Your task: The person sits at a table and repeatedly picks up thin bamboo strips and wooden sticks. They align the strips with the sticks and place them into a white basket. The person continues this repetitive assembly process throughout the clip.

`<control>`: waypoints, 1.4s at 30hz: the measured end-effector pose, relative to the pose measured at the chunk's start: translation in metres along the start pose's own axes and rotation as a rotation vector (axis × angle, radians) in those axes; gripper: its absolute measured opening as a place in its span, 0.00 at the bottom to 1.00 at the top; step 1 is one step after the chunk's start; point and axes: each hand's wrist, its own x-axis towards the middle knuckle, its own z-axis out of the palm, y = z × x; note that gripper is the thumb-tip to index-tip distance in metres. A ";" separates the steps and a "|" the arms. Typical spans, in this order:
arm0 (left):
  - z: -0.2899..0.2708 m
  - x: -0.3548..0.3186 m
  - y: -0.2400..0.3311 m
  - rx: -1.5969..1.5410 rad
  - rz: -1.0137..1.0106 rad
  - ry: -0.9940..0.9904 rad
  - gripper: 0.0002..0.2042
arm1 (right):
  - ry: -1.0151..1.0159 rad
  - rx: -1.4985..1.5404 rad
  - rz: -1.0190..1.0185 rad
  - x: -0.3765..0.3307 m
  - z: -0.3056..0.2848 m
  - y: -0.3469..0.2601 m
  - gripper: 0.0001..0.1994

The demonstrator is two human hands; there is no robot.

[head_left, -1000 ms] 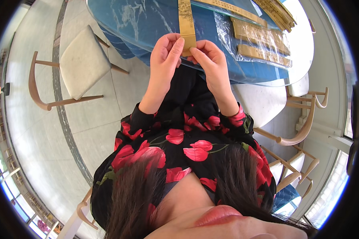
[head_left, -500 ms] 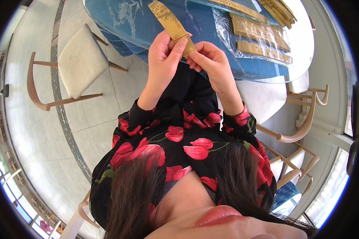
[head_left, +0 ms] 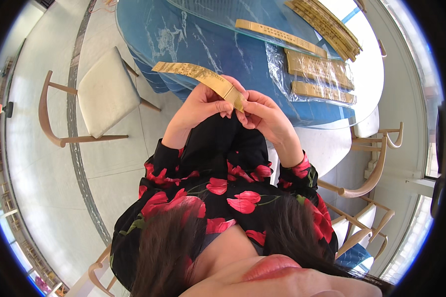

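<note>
A long gold paper strip [head_left: 191, 71] with dark printing curves out to the left above the near table edge. My left hand [head_left: 198, 110] is closed on its middle part, thumb in front and fingers behind. At its right end, my right hand [head_left: 265, 111] pinches the strip between thumb and fingers. A crease crosses the strip between the two hands. Whether that end is doubled over cannot be made out. Beyond my hands, another gold strip [head_left: 282, 35] lies flat on the glass top [head_left: 218, 22].
The round table has a blue marbled cover [head_left: 148, 34]. On its right are a stack of gold strips [head_left: 327, 29] and gold bundles [head_left: 319, 69] in clear plastic wrap [head_left: 277, 74]. A pale-seated chair [head_left: 106, 94] stands left; a wooden chair [head_left: 365, 189] stands right.
The strip has swung from pointing up and away to lying more sideways, its free end to the left. Both hands keep hold and sit lower in view; the table too appears lower.
</note>
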 end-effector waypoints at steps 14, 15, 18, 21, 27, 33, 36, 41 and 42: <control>-0.005 0.008 -0.001 0.062 0.118 0.054 0.14 | 0.191 -0.434 -0.054 0.002 0.004 -0.016 0.06; -0.007 0.008 -0.002 0.059 0.123 0.056 0.14 | 0.179 -0.419 -0.041 0.004 0.003 -0.016 0.07; -0.010 0.012 -0.001 0.066 0.116 0.043 0.14 | 0.150 -0.338 0.017 0.009 -0.002 -0.020 0.08; -0.013 0.022 0.002 0.122 0.137 0.013 0.14 | 0.156 -0.365 0.028 0.012 -0.006 -0.024 0.09; -0.027 0.044 0.019 0.110 0.212 0.082 0.11 | 0.363 -1.031 -0.345 0.033 0.010 -0.086 0.11; -0.042 0.057 0.010 0.056 0.224 0.203 0.10 | 0.313 -1.463 -0.973 0.166 0.030 -0.172 0.10; -0.041 0.055 0.009 0.075 0.223 0.224 0.11 | 0.269 -1.666 -1.404 0.259 0.050 -0.207 0.13; -0.044 0.061 0.004 0.083 0.216 0.182 0.12 | 0.451 -1.753 -1.646 0.346 0.067 -0.229 0.11; -0.044 0.060 0.003 0.067 0.228 0.188 0.12 | 0.433 -1.726 -1.545 0.360 0.067 -0.229 0.11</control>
